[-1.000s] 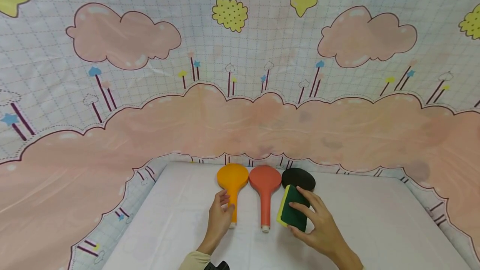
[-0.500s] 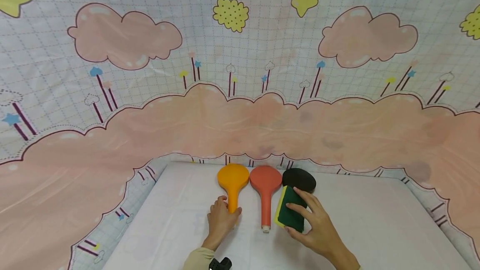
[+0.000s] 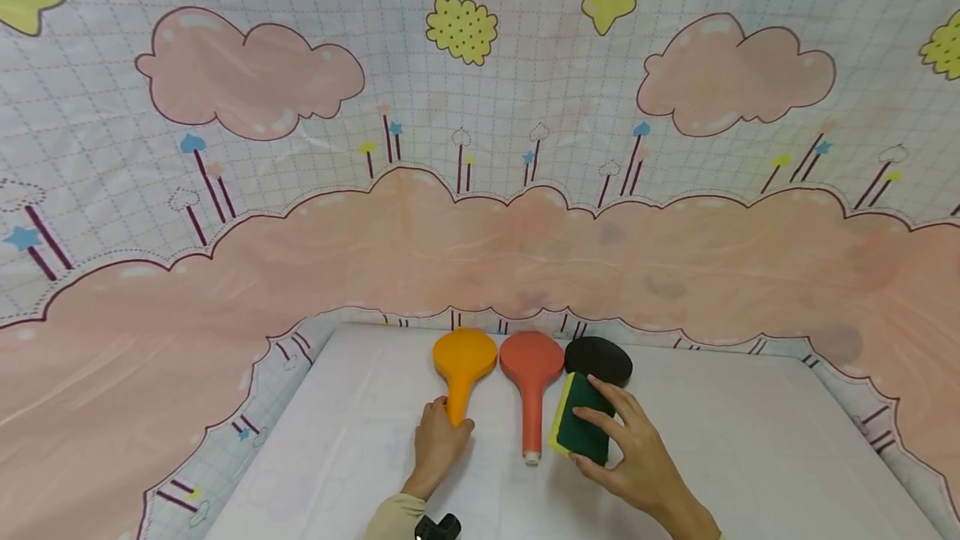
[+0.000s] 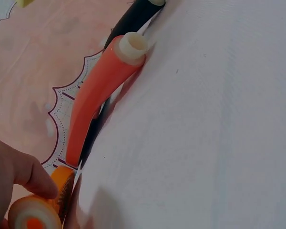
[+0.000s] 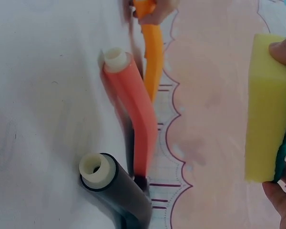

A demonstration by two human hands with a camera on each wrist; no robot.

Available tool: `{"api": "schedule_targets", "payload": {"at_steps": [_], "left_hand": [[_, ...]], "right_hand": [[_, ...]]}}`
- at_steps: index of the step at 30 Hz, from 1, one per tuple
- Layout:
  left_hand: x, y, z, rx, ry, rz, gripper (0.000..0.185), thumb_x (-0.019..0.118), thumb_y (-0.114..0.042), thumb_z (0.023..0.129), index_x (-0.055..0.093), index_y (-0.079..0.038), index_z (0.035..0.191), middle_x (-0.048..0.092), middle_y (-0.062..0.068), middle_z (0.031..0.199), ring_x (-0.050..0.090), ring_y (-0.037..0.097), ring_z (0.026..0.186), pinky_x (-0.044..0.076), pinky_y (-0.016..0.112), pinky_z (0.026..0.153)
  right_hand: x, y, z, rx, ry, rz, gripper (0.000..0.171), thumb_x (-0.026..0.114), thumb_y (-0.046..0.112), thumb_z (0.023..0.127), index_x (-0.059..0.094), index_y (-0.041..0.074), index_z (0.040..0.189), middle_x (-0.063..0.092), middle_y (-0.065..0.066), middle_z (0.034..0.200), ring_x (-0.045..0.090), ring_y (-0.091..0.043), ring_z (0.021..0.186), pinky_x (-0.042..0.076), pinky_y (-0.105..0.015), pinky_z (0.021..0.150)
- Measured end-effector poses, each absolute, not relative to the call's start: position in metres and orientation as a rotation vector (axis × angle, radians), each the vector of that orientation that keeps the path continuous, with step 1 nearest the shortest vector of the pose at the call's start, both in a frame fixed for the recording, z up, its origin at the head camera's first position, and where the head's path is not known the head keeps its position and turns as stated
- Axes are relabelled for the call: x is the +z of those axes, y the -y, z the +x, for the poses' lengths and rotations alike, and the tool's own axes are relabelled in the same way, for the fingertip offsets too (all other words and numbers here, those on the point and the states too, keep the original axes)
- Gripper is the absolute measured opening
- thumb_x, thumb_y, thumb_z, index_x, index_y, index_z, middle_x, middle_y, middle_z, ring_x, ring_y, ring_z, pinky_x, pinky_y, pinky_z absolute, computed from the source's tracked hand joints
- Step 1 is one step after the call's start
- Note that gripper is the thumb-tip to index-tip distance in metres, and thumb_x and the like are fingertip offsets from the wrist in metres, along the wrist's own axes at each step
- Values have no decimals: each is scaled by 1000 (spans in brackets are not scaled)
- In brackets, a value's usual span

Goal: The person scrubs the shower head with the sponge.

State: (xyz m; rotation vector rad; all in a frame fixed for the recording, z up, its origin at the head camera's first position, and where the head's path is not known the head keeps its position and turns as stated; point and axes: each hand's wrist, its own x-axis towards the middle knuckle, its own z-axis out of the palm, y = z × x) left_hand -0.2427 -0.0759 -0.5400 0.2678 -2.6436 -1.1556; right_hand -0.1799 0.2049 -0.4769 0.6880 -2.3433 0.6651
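Left hand [image 3: 442, 445] grips orange paddle [image 3: 465, 354] by its handle [image 3: 458, 405], beside red paddle [image 3: 531, 354]; right hand [image 3: 636, 450] pinches sponge [image 3: 587, 421], apart from black paddle [image 3: 597, 358]. Probably a taking-up step; next move seems to call for a steady lift.

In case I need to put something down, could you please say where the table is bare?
The table is bare left of the left hand and right of the right hand, plus a smaller near patch between them. The far middle is crowded: the orange paddle, red paddle and black paddle form a row, the sponge held nearby.
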Motion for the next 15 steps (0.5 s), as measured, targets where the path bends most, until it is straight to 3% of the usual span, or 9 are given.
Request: {"api": "schedule_targets", "payload": {"at_steps": [15], "left_hand": [[-545, 90, -247, -1463, 2523, 289, 43, 69, -14, 84, 52, 9, 116, 66, 23, 99, 60, 27, 82, 48, 39, 74]], "right_hand": [[-475, -204, -179, 666, 2343, 690, 55, 89, 35, 64, 69, 30, 115, 51, -7, 146, 48, -29, 128, 56, -52, 87]]}}
